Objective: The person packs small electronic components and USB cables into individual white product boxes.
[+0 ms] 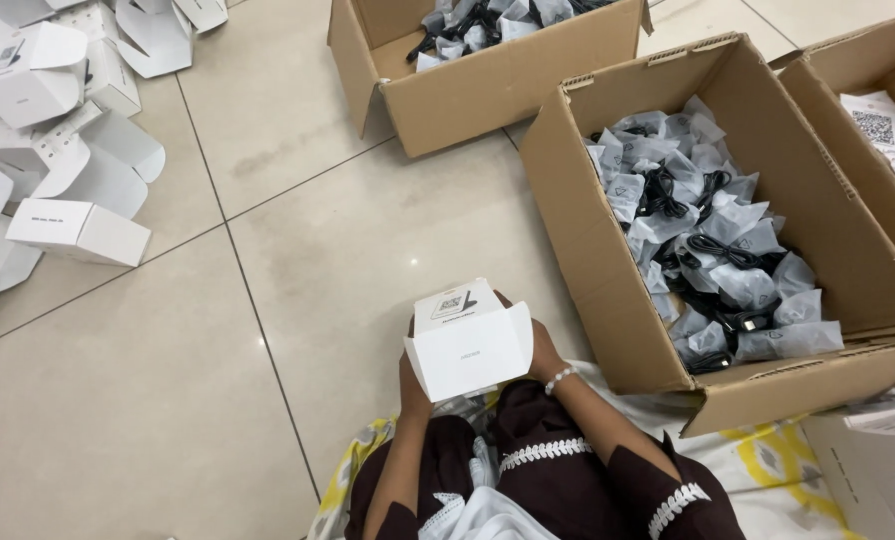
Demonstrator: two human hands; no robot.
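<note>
While both hands grip it from either side, the small white carton (468, 345) sits at near centre of the scene, held just above the person's lap and over the floor (298, 250). Item: one folding paperboard box, white, roughly cubic, top open. Its lid flap stands tilted up at the far edge, carrying a small dark square code print; two side flaps splay outward, and the near front panel bears a faint line of grey print, too small to tell. Left hand (411, 385): closed on the box's left lower corner, fingers mostly hidden behind the panel. Right hand (545, 352): closed on the right side, partly covered by the side flap; a white bead bracelet (560, 378) circles that wrist. Sleeves are dark with white trim.

Surroundings: a large open cardboard box (608, 290), just right of the hands, holds many black cables in clear bags (713, 240). A second cardboard box (488, 85), far centre, holds similar bagged cables. A third cardboard box (873, 90), far right, shows printed white sheets inside. At far left, a heap of white cartons (58, 120), some flap-open, one closed and lying on its side, rests on the beige tiles well apart from the hands. A yellow patterned cloth (768, 460) lies under the person, near right.
</note>
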